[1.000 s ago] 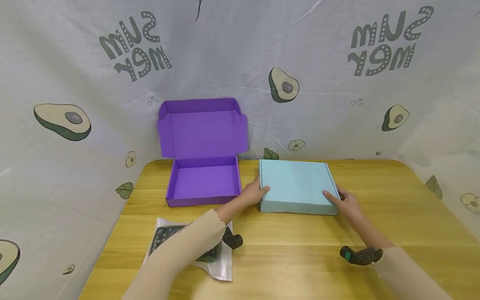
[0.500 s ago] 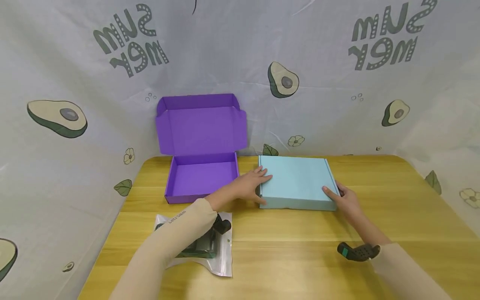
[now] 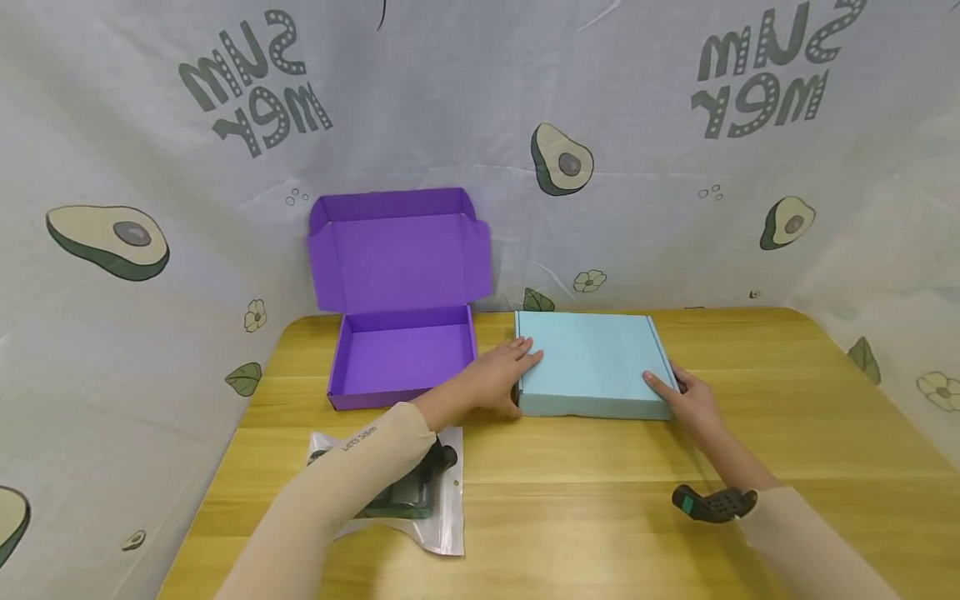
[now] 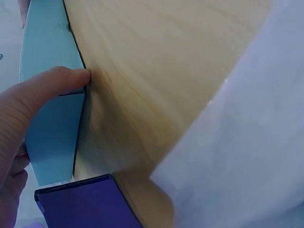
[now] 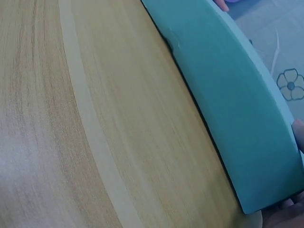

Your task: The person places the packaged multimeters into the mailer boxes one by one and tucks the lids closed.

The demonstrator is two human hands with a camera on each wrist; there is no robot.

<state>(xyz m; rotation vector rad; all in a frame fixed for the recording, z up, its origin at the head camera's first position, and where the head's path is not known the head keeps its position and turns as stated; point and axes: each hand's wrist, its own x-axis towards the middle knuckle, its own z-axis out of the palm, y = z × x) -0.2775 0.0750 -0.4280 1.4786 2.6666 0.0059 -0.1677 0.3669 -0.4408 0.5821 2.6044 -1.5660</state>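
Observation:
A closed light-blue cardboard mailer box [image 3: 592, 358] lies flat on the wooden table, right of centre. My left hand [image 3: 491, 379] rests against its left end, fingers reaching over the lid's edge. In the left wrist view, the thumb [image 4: 57, 80] lies across the box's front corner near the bottom edge. At the right end, my right hand [image 3: 693, 408] grips the box, its thumb on the lid and its other fingers at the side, partly hidden. To the left stands a purple cardboard box [image 3: 405, 358], empty, with its lid raised.
A clear plastic bag [image 3: 447, 508] with a dark item inside lies at the front left, partly covered by the left sleeve [image 3: 360, 475]. Behind the table [image 3: 555, 525] hangs a printed cloth [image 3: 450, 100]. Dark wrist cameras sit at both cuffs.
My left hand has shifted from thumb-on-lid to fingers over the lid's edge, thumb lower at the front corner. My right hand keeps its grip. The boxes show no clear movement on the table.

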